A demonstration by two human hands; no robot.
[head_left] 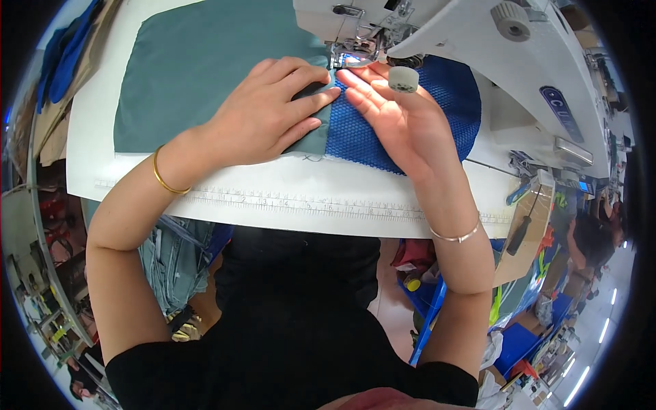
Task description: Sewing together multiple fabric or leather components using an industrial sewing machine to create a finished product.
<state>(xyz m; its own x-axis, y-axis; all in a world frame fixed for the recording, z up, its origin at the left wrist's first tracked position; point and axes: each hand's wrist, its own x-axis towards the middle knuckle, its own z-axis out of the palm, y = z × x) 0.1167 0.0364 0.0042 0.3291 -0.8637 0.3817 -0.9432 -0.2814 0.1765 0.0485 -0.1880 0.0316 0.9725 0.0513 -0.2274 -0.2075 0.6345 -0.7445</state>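
A grey-green fabric panel [184, 82] covers the left part of the white sewing table. Along its right edge it meets a piece of blue mesh fabric [454, 113], which reaches under the arm of the white sewing machine [444, 31]. My left hand [263, 109] rests on the green panel with spread fingers, its fingertips at the line where the two fabrics meet. On the blue mesh, my right hand [410, 130] lies on its side, palm turned left and fingers stretched toward the lit presser foot [355, 58]. Some of its fingertips are hidden beside the foot.
A ruler scale [307, 203] runs along the table's [89, 164] near edge. At the right, a screwdriver [523, 231] stands against a cardboard box [529, 205]. Green fabric pieces [174, 266] hang below the table at left; a blue bin [427, 301] sits below at right.
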